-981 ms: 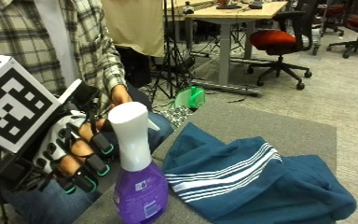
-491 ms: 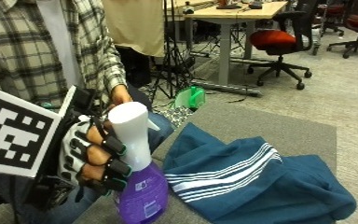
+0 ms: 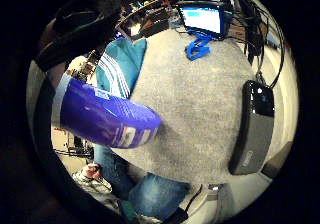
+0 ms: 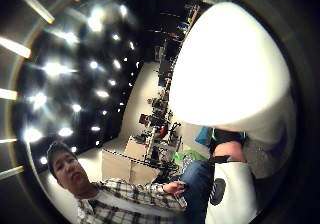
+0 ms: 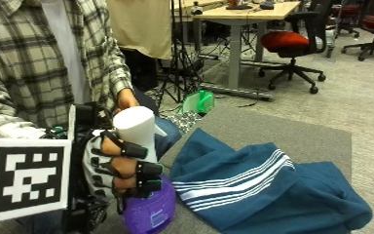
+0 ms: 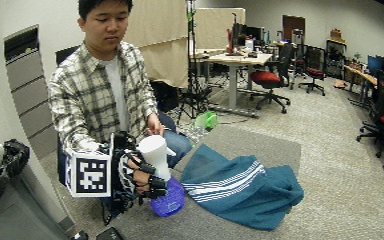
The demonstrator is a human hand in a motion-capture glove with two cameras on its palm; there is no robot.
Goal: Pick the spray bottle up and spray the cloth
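Purple and white, the bottle is standing upright at the near edge of the grey table, with the gloved right hand curling its fingers round the white neck just under the sprayer head. Just beside it the blue cloth with white stripes is lying crumpled on the table, apart from the bottle. Behind it the person's bare hand is hanging close to the sprayer head
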